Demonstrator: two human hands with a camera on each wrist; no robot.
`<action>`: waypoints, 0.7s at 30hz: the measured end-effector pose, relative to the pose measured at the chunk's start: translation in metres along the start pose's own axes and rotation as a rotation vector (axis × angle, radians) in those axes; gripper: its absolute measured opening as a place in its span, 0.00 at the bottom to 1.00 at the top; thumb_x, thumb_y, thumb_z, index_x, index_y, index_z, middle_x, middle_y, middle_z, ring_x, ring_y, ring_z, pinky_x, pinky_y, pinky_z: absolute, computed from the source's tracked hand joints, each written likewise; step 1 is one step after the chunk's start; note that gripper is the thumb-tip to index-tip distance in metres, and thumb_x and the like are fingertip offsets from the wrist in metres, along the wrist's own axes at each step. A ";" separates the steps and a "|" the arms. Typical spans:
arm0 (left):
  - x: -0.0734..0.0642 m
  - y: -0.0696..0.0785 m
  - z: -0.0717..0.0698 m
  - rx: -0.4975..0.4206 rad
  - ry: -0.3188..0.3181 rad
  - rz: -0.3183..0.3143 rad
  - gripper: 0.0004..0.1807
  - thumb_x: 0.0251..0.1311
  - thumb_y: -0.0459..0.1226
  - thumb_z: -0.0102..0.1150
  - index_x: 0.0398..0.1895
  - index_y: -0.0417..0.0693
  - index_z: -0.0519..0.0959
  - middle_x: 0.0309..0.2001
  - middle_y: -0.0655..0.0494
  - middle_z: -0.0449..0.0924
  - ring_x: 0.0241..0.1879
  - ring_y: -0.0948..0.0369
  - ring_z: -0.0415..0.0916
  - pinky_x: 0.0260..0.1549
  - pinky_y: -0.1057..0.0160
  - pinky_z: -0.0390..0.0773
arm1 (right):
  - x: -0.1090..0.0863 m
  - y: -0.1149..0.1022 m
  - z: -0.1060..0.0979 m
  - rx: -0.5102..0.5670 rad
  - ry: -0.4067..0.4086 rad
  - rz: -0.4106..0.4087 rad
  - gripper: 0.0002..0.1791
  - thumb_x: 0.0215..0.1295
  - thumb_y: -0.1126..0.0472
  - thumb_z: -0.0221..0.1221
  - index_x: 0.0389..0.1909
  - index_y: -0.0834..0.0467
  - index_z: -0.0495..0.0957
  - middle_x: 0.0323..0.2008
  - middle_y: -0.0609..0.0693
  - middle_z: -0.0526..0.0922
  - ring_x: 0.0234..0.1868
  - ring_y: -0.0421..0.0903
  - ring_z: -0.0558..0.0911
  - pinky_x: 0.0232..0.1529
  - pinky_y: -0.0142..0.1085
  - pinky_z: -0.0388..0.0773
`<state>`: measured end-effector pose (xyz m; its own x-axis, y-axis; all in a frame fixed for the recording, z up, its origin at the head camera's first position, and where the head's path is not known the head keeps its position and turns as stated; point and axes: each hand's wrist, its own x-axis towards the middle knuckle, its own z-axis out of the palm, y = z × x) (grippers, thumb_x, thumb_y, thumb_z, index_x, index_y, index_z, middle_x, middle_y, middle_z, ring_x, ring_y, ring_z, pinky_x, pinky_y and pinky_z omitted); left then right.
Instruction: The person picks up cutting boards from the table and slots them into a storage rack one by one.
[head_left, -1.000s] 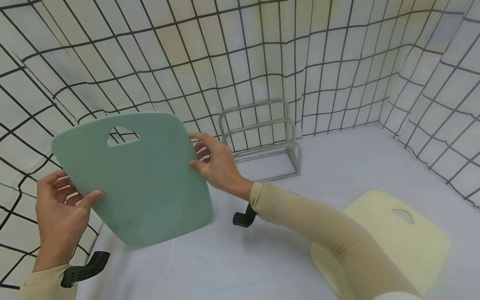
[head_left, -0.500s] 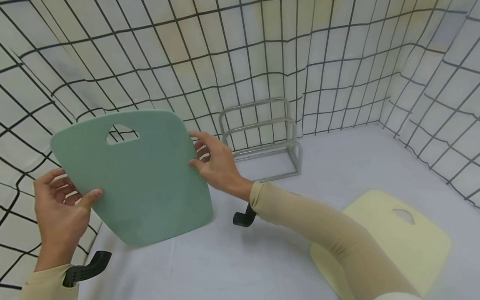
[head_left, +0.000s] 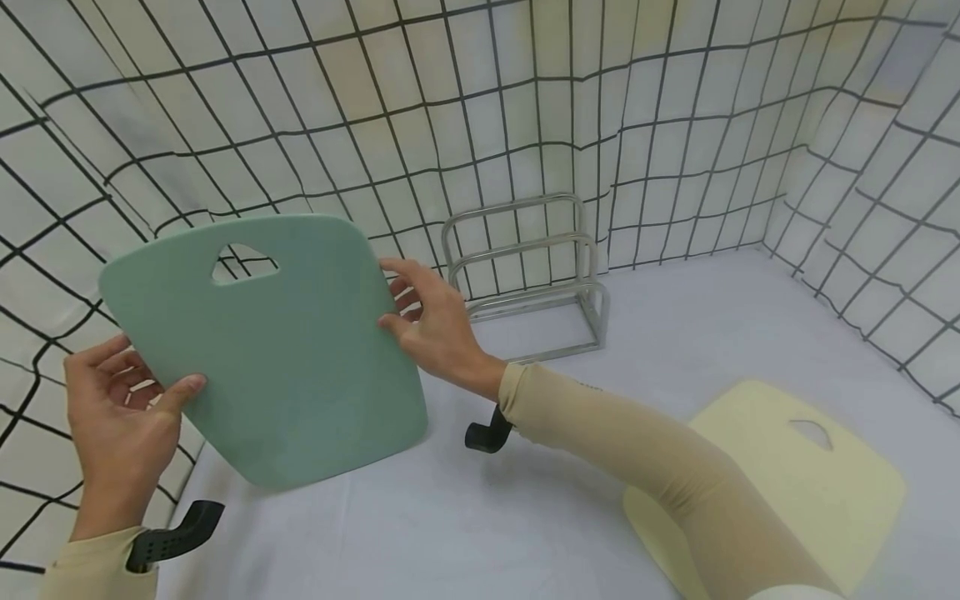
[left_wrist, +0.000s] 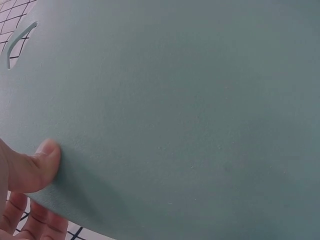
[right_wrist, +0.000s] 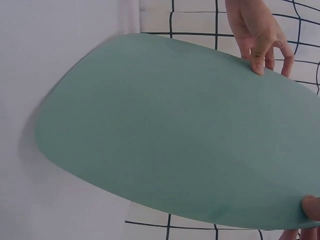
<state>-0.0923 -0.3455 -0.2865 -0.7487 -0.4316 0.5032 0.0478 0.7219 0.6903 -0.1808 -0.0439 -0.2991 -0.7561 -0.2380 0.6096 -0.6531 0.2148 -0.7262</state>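
Almost no change over the last second: left hand (head_left: 123, 417) and right hand (head_left: 438, 325) still pinch opposite side edges of the green cutting board (head_left: 300, 358), tilted, left of the metal rack (head_left: 525, 249). Reads as a steady hold, board unracked.

Green board (head_left: 300, 358), toward the left edge of the tabletop (head_left: 390, 542): looks like plastic, smooth and matt, tiny specks showing in the left wrist view. Yellow board (head_left: 817, 500), toward the right edge, has a similar matt plastic look. Rack (head_left: 517, 249) near the back edge is metal, softly shiny. Tabletop reads as matt cloth. Gridded backdrop (head_left: 675, 150): rippled fabric. Sleeves (head_left: 600, 417): thin matt cloth, creased. Wrist brackets (head_left: 180, 537): matt, plastic-looking.
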 end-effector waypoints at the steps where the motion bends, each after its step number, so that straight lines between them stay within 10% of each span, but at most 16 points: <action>1: 0.000 0.001 0.000 0.002 0.002 -0.002 0.44 0.62 0.25 0.66 0.76 0.63 0.58 0.53 0.82 0.62 0.50 0.80 0.69 0.51 0.82 0.72 | 0.000 -0.001 0.000 0.001 0.001 0.002 0.34 0.63 0.71 0.67 0.70 0.57 0.70 0.48 0.57 0.81 0.45 0.49 0.85 0.46 0.25 0.83; 21: -0.003 0.009 -0.001 0.006 0.029 -0.005 0.44 0.61 0.24 0.67 0.74 0.63 0.61 0.53 0.82 0.63 0.50 0.80 0.68 0.53 0.78 0.73 | 0.001 -0.008 -0.006 -0.028 0.017 0.047 0.32 0.62 0.72 0.66 0.68 0.56 0.72 0.47 0.56 0.81 0.42 0.48 0.86 0.43 0.25 0.83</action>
<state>-0.0889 -0.3378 -0.2814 -0.7295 -0.4507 0.5145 0.0402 0.7226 0.6901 -0.1760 -0.0406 -0.2908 -0.7864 -0.2110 0.5806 -0.6177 0.2518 -0.7450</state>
